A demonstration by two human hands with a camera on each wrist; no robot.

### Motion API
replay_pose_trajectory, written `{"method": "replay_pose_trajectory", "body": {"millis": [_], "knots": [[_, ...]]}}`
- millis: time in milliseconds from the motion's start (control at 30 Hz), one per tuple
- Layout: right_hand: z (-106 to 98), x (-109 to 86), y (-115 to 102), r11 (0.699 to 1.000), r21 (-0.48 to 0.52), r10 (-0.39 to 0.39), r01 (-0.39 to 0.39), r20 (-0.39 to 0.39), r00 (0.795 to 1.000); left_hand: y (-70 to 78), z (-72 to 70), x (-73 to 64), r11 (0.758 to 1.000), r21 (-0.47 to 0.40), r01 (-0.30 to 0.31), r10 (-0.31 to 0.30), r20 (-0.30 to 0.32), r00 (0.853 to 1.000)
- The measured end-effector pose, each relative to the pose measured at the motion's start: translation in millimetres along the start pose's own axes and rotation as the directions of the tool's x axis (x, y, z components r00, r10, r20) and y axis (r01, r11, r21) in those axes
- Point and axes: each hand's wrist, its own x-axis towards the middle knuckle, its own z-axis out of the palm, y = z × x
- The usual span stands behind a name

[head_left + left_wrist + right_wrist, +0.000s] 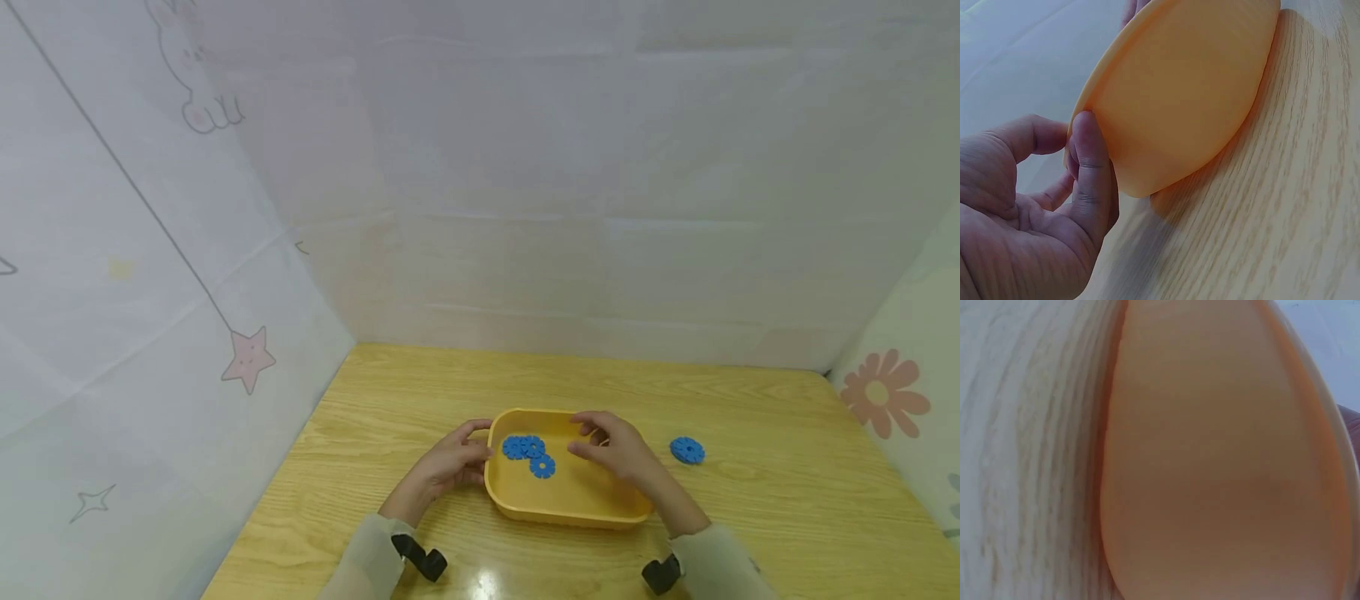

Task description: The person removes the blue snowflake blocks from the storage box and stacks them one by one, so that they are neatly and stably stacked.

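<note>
A yellow plastic tray (pixel 577 517) stands on the table, with its wall filling much of both wrist views. My left hand (pixel 452 461) pinches its left rim, thumb and fingers on either side of the wall (pixel 1179 100). Over the right part of the tray is my right hand (pixel 621 450), its fingers loosely bent and thumb apart, with nothing seen between them. In the right wrist view the tray wall (pixel 1210 444) hides most of that hand. Several blue notched snowflake discs (pixel 542 466) lie inside the tray on the left.
More blue snowflake discs (pixel 687 450) lie overlapped on the wooden table (pixel 787 492), right of the tray. Pale printed cloth (pixel 525 275) hangs behind the table and along both sides. Each wrist wears a black strap.
</note>
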Motion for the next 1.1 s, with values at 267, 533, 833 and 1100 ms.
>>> {"method": "replay_pose_trajectory", "body": {"millis": [267, 533, 833, 1100], "knots": [[13, 5.2, 0, 0.999, 0.031, 0.021, -0.024, 0.079, 0.997, 0.2, 0.3, -0.5, 1.0, -0.002, -0.001, 0.001, 0.004, 1.0], [22, 7.5, 0, 0.998, 0.03, 0.054, -0.059, 0.144, 0.988, 2.0, 2.6, -1.5, 1.0, 0.002, -0.002, 0.002, 0.0, 1.0], [34, 9.4, 0, 0.991, -0.072, 0.121, -0.111, 0.149, 0.981, 2.3, 3.4, -1.3, 1.0, 0.001, 0.003, -0.003, -0.007, 1.0], [46, 14.0, -2, 0.965, -0.204, 0.187, -0.166, 0.088, 0.978, 2.3, 3.5, -0.6, 1.0, -0.005, 0.002, -0.002, -0.002, 1.0]]}}
